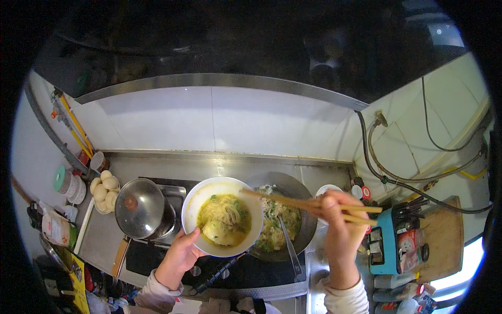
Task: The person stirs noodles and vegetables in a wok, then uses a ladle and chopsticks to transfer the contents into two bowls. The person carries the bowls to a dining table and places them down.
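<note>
My left hand [181, 251] grips the lower left rim of a white bowl [192, 196], its thumb over the edge. Noodles [223, 212] in yellowish broth, with green bits and a pale piece that looks like egg, lie in the bowl. My right hand [337, 216] holds a pair of wooden chopsticks [286, 201]; their tips point left, at the bowl's right rim. Partly behind the bowl, a wok [308, 196] on the stove holds more noodles and greens. A metal ladle [288, 243] rests in the wok, its handle toward me.
A glass-lidded pot [140, 208] with a wooden handle stands on the left burner. Beside it are eggs [102, 192] in a dish. Right of the wok are a small white bowl [328, 189], seasoning jars [365, 192] and a blue rack [386, 243]. A range hood [219, 80] hangs overhead.
</note>
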The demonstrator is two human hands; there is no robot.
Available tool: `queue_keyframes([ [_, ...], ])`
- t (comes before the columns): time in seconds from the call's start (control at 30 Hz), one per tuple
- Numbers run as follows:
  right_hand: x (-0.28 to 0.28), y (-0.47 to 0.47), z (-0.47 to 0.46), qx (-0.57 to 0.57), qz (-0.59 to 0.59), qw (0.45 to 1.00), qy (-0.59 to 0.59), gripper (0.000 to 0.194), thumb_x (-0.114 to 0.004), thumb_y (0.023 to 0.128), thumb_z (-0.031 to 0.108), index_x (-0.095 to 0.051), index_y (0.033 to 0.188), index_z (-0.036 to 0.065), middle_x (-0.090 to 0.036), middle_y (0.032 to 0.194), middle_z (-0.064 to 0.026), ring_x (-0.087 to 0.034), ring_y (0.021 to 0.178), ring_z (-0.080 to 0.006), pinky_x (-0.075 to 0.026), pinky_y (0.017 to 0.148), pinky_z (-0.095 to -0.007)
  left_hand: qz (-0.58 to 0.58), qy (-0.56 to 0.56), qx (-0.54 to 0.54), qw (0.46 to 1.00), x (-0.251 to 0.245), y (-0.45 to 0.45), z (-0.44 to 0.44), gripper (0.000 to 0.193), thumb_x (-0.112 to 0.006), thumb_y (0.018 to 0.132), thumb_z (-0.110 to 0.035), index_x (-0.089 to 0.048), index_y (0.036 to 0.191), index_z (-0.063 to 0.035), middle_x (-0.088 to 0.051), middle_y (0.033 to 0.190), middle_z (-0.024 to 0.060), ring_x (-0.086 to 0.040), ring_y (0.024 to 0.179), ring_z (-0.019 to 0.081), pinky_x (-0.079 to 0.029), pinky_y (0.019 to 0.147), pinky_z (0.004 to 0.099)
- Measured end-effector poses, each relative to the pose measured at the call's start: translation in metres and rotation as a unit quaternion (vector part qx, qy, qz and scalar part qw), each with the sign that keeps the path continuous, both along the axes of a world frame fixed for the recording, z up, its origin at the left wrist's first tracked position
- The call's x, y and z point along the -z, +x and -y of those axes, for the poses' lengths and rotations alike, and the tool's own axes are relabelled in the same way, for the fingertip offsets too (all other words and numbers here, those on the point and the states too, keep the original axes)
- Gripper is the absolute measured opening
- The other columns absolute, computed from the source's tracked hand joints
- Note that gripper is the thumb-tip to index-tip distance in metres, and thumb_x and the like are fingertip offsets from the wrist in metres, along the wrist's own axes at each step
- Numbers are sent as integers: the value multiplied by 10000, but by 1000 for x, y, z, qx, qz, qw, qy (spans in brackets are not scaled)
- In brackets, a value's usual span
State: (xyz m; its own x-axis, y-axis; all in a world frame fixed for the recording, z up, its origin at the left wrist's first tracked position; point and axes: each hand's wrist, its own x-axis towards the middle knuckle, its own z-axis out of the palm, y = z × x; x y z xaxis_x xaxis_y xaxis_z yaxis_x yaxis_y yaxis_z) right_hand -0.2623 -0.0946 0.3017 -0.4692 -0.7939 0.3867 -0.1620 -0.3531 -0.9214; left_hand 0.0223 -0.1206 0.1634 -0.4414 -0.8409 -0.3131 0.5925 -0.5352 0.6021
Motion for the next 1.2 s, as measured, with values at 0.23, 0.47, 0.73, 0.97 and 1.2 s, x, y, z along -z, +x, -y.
queue_keyframes([
  [0.23,93,-27,36,-14,-86,994,72,146,-652,873,84,-646,966,-29,-658,848,-65,-627,756,-135,-508,659,-241,43,-19,-59,997,0,16,-8,563,-577,899,-307,-386,1345,-20,-515,1298,163,-550,1152,315,-487,918,496],
  [0.47,171,-20,63,-31,-119,985,123,91,-734,786,80,-689,840,23,-675,850,-97,-648,754,-196,-510,670,-284,47,-21,-75,996,-8,28,-13,602,-601,886,-310,-363,1369,-40,-495,1328,142,-524,1185,296,-470,951,460],
  [0.73,159,-51,41,-84,-227,959,151,90,-719,790,96,-688,837,26,-682,830,-111,-660,754,-240,-518,673,-311,42,-8,-90,995,-4,31,-16,597,-608,884,-314,-377,1360,-38,-518,1305,139,-542,1163,283,-487,921,436],
  [0.97,134,-71,2,-127,-320,928,142,84,-702,795,91,-692,860,39,-684,837,-113,-658,769,-253,-520,686,-327,44,2,-123,992,-1,27,-17,583,-622,877,-298,-398,1345,-31,-538,1286,131,-549,1154,280,-492,909,427],
  [1.2,115,-84,-22,-124,-332,913,202,90,-706,775,57,-693,862,37,-685,835,-101,-655,748,-245,-521,669,-328,28,9,-115,993,-4,26,-16,577,-625,877,-276,-396,1336,-13,-523,1297,136,-538,1166,272,-479,929,420],
])
